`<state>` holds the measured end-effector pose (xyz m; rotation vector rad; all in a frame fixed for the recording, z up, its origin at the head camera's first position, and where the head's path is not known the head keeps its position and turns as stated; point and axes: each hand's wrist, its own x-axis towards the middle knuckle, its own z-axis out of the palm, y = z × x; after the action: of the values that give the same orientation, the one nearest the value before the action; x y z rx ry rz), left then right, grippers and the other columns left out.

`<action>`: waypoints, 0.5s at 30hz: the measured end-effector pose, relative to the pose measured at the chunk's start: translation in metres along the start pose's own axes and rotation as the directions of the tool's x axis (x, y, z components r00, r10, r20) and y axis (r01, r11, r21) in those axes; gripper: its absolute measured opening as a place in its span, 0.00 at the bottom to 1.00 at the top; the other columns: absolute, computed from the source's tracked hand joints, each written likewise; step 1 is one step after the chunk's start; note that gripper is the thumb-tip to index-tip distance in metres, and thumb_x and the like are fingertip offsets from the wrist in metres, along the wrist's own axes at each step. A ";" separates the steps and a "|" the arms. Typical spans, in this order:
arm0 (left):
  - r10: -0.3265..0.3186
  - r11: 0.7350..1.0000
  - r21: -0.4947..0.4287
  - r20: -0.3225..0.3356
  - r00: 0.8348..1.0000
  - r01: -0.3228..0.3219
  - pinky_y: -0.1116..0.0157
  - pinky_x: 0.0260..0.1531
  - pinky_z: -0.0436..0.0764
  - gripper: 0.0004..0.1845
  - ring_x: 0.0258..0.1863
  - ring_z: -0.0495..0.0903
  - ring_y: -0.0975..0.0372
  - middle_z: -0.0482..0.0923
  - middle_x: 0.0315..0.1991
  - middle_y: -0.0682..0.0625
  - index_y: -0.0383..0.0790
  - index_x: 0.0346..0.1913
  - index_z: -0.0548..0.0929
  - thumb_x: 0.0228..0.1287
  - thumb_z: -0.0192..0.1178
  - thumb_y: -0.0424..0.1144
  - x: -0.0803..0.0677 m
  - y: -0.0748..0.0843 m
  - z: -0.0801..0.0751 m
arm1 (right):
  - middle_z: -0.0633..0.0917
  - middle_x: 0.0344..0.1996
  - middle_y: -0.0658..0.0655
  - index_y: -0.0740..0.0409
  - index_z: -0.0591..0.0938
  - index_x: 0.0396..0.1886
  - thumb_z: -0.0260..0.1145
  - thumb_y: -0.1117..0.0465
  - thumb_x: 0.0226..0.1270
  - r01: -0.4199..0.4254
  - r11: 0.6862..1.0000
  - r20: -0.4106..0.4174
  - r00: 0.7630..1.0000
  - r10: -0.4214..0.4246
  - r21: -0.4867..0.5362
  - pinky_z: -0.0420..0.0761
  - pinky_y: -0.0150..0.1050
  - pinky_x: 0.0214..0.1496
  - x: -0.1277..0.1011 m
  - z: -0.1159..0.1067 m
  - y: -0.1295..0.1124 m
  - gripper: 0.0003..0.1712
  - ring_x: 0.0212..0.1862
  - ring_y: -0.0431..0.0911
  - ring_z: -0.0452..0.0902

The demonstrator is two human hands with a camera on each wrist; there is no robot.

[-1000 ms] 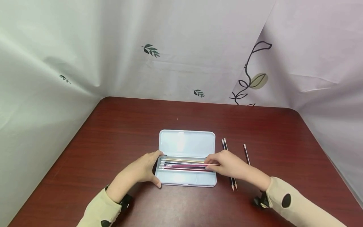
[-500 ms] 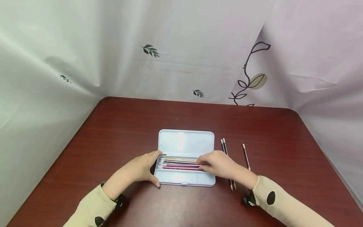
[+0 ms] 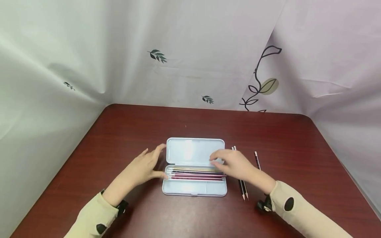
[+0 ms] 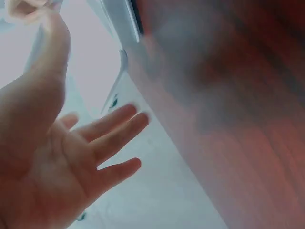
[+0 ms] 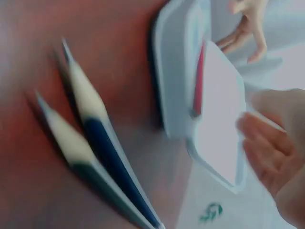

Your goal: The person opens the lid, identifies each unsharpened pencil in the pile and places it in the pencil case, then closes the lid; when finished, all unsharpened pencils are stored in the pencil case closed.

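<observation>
A white pencil case (image 3: 184, 189) lies unfolded on the table, its lid (image 3: 187, 151) laid back. Several pencils (image 3: 193, 178), red, pink, dark and gold, lie lengthwise in its upper compartment. One red pencil (image 5: 199, 78) has its end at the case's right edge. My left hand (image 3: 140, 169) is at the left side with fingers spread, the thumb by the case's left wall; whether it touches is unclear. My right hand (image 3: 235, 162) hovers over the case's right end, fingers loosely bent and holding nothing. Beneath that forearm, two dark pencils (image 5: 107, 143) lie side by side, partly hidden.
Another dark pencil (image 3: 257, 161) lies farther right, its lower part hidden by the right forearm. The reddish-brown table (image 3: 143, 122) meets a pale hanging cloth (image 3: 184, 79) with leaf prints at the back and sides.
My right hand has let go of the pink pencil, which now lies among the others, and has lifted. My left hand has come off the case's left end, fingers spreading.
</observation>
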<state>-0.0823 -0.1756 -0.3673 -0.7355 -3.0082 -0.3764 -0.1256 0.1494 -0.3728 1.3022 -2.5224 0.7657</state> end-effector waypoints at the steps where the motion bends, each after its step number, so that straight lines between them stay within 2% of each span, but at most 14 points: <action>1: -0.021 0.999 -0.030 -0.025 0.999 0.020 0.44 0.57 0.66 0.56 0.55 0.75 0.50 0.73 0.58 0.38 0.37 0.68 0.53 0.40 0.69 0.61 0.003 -0.002 -0.001 | 0.85 0.36 0.48 0.54 0.84 0.37 0.69 0.63 0.55 -0.002 1.000 -0.058 0.998 0.003 0.011 0.79 0.36 0.40 0.001 -0.004 0.004 0.08 0.38 0.40 0.81; 4: -0.100 0.984 -0.155 -0.063 0.993 0.089 0.47 0.53 0.71 0.51 0.58 0.73 0.50 0.69 0.62 0.40 0.41 0.71 0.49 0.51 0.67 0.55 0.016 -0.006 -0.002 | 0.85 0.40 0.52 0.57 0.83 0.39 0.70 0.67 0.52 -0.054 0.995 -0.198 0.978 0.069 0.078 0.80 0.40 0.40 0.006 -0.015 0.015 0.13 0.41 0.45 0.81; 6: -0.145 0.964 -0.233 -0.075 0.987 0.124 0.47 0.52 0.72 0.49 0.60 0.71 0.50 0.68 0.63 0.40 0.43 0.71 0.48 0.54 0.66 0.53 0.025 -0.007 -0.002 | 0.83 0.44 0.54 0.58 0.82 0.43 0.71 0.68 0.51 -0.107 0.988 -0.225 0.966 0.129 0.110 0.80 0.43 0.41 0.009 -0.018 0.022 0.17 0.44 0.47 0.80; 7: -0.163 0.953 -0.269 -0.078 0.984 0.137 0.47 0.51 0.73 0.48 0.60 0.70 0.49 0.68 0.63 0.41 0.43 0.71 0.48 0.55 0.66 0.52 0.029 -0.007 -0.002 | 0.82 0.46 0.55 0.58 0.82 0.46 0.72 0.67 0.51 -0.130 0.984 -0.211 0.965 0.154 0.126 0.80 0.44 0.42 0.009 -0.019 0.025 0.19 0.45 0.48 0.79; 9: -0.175 0.936 -0.322 -0.078 0.982 0.141 0.47 0.52 0.72 0.46 0.60 0.70 0.49 0.69 0.62 0.41 0.43 0.71 0.50 0.56 0.65 0.50 0.037 -0.007 -0.001 | 0.79 0.50 0.56 0.57 0.80 0.49 0.74 0.64 0.49 -0.144 0.981 -0.140 0.977 0.162 0.132 0.78 0.47 0.47 0.007 -0.020 0.029 0.25 0.51 0.49 0.75; 11: -0.156 0.931 -0.346 -0.087 0.984 0.117 0.48 0.52 0.72 0.43 0.58 0.73 0.49 0.72 0.60 0.40 0.40 0.70 0.55 0.56 0.66 0.47 0.042 -0.007 0.000 | 0.76 0.55 0.57 0.55 0.79 0.50 0.77 0.58 0.44 -0.100 0.990 -0.037 0.994 0.104 0.102 0.72 0.51 0.56 0.003 -0.018 0.032 0.29 0.58 0.52 0.69; 13: -0.125 0.931 -0.357 -0.100 0.987 0.082 0.50 0.50 0.75 0.38 0.53 0.76 0.49 0.74 0.57 0.41 0.37 0.66 0.61 0.55 0.67 0.43 0.046 -0.008 0.001 | 0.72 0.59 0.57 0.51 0.82 0.46 0.79 0.52 0.39 -0.031 0.996 0.066 0.997 0.025 0.083 0.63 0.57 0.61 -0.002 -0.016 0.032 0.29 0.65 0.55 0.61; 15: -0.095 0.934 -0.354 -0.124 0.988 0.045 0.53 0.45 0.77 0.33 0.47 0.79 0.50 0.76 0.54 0.40 0.34 0.62 0.68 0.54 0.68 0.37 0.048 -0.009 0.001 | 0.70 0.62 0.57 0.46 0.84 0.38 0.79 0.47 0.37 0.034 0.998 0.149 0.988 -0.042 0.055 0.57 0.62 0.62 -0.008 -0.013 0.031 0.24 0.68 0.57 0.54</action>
<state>-0.1289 -0.1614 -0.3669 -0.5868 -2.8706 -0.9452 -0.1468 0.1765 -0.3758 1.4736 -2.6001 0.7565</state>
